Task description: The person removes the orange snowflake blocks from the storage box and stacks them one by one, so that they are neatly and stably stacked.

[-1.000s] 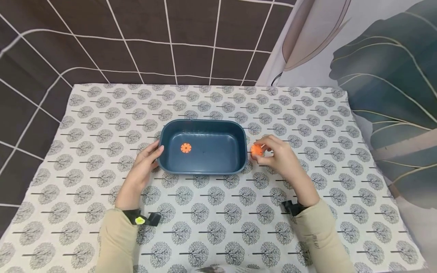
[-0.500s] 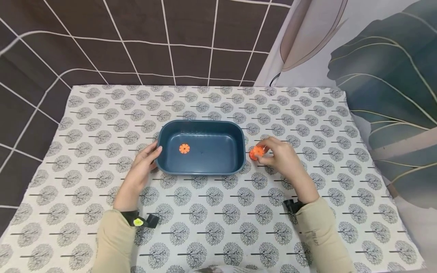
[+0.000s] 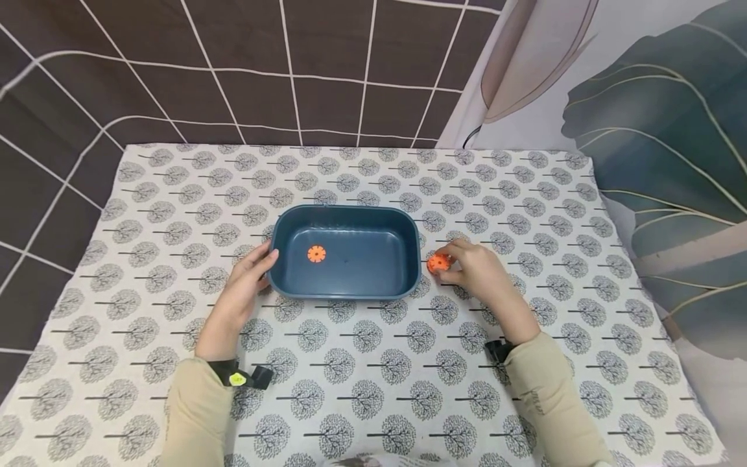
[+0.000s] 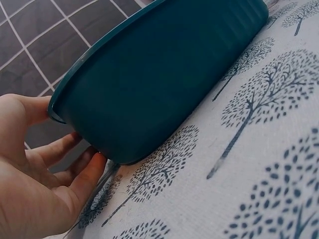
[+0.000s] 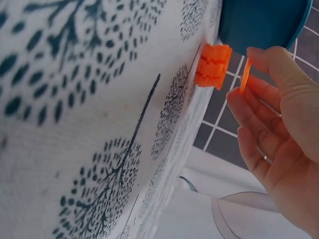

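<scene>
On the patterned tablecloth stands a dark blue plastic basin point(image 3: 362, 275) with one flat, notched orange disc point(image 3: 317, 253) lying in it. My left hand point(image 3: 242, 285) holds the basin's left end, thumb at the rim and the other fingers against the outer wall. Just right of the basin is a short stack of the same orange discs point(image 5: 213, 65). My right hand point(image 3: 481, 269) pinches a single orange disc point(image 5: 245, 74) between thumb and fingertips, a small gap above the stack in the right wrist view. From the head, the held disc overlaps the stack.
The tablecloth point(image 3: 373, 363) with its tree print covers the whole table. Behind its far edge hangs a dark cloth with a white grid point(image 3: 245, 97), and a leaf-patterned curtain point(image 3: 671, 162) hangs at the right.
My right hand and the held orange disc have shifted slightly left and toward the stack since half a second ago. My left hand keeps its hold on the basin, which stays put.
</scene>
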Available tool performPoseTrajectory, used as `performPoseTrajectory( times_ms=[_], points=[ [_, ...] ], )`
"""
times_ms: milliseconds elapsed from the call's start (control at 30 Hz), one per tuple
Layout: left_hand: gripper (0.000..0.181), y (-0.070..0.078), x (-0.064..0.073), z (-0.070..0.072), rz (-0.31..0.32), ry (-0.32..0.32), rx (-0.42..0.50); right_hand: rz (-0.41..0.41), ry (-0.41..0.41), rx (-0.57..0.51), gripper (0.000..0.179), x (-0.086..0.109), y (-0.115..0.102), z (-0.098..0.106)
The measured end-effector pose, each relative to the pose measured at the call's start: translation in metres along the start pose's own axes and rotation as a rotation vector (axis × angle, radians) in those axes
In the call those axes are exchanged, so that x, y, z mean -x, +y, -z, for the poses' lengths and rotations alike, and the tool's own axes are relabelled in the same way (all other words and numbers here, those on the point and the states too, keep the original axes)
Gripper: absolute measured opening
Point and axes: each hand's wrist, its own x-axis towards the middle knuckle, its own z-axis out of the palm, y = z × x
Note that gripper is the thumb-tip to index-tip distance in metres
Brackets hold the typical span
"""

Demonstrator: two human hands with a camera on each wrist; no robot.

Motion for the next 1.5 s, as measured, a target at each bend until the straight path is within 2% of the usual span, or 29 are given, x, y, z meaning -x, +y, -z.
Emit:
performPoseTrajectory(
  times_ms=[700,1000,1367,1500],
  points=[
    [0.065,-0.003,-0.002,0.001,0.001,-0.002,0.019,0.068,0.046,0.078,0.034,0.0,0.003,-0.009],
    [0.066,-0.005,-0.002,0.002,-0.01,-0.002,0.016,0.039,0.049,0.051,0.035,0.0,0.003,-0.004],
    [0.065,0.0,-0.001,0.0,0.01,0.007,0.004,0.073,0.13,0.021,0.031,-0.005,-0.005,0.002],
    [0.064,0.0,-0.001,0.0,0.007,0.005,0.007,0.052,0.159,0.02,0.026,-0.006,-0.01,0.001]
  ],
)
